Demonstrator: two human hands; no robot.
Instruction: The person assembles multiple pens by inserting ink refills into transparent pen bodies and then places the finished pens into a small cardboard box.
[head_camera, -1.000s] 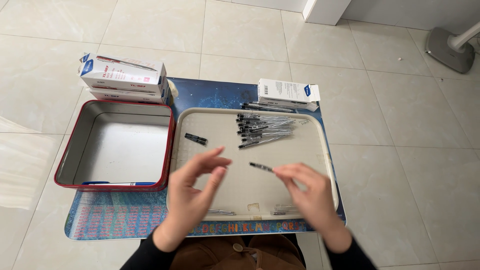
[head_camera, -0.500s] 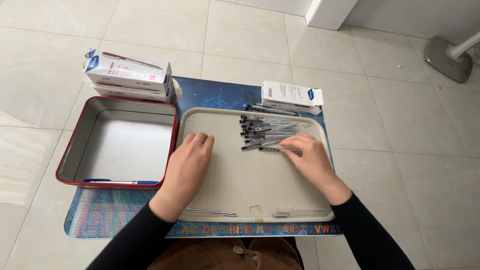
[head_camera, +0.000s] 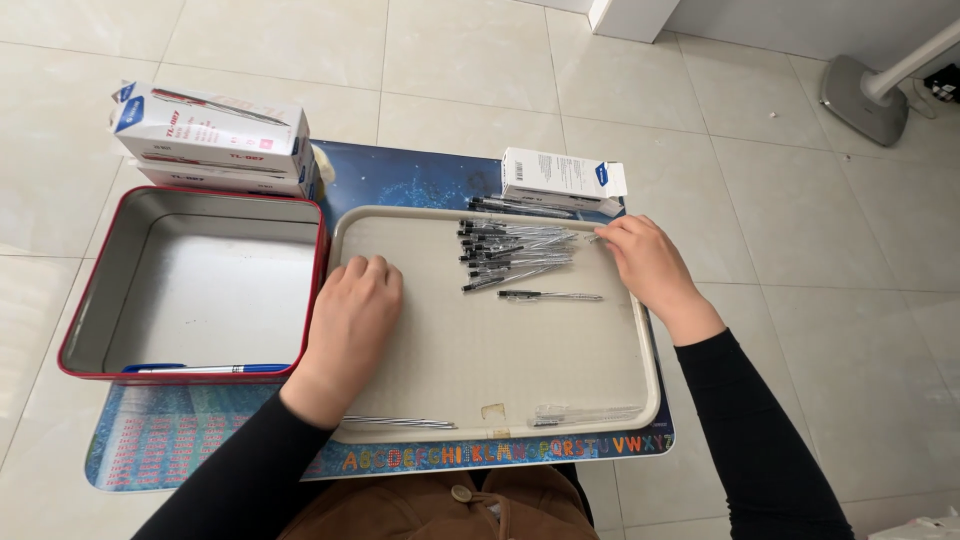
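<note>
Two stacked white cartons (head_camera: 215, 140) with blue corners and red print lie beyond the left hand (head_camera: 352, 315), behind a red-rimmed metal tin (head_camera: 195, 285). A smaller white box (head_camera: 560, 178) with a blue end flap lies just ahead of the right hand (head_camera: 645, 265).

The left hand rests knuckles-up on the beige tray (head_camera: 490, 400), fingers curled under in a loose fist; nothing is visibly held.

The right hand lies palm-down at the tray's far right edge, fingertips (head_camera: 608, 235) touching the right end of the pen pile (head_camera: 515, 250); whether they pinch a pen cannot be told. One single pen (head_camera: 550, 296) lies just left of that hand, nearer the person than the pile.
</note>
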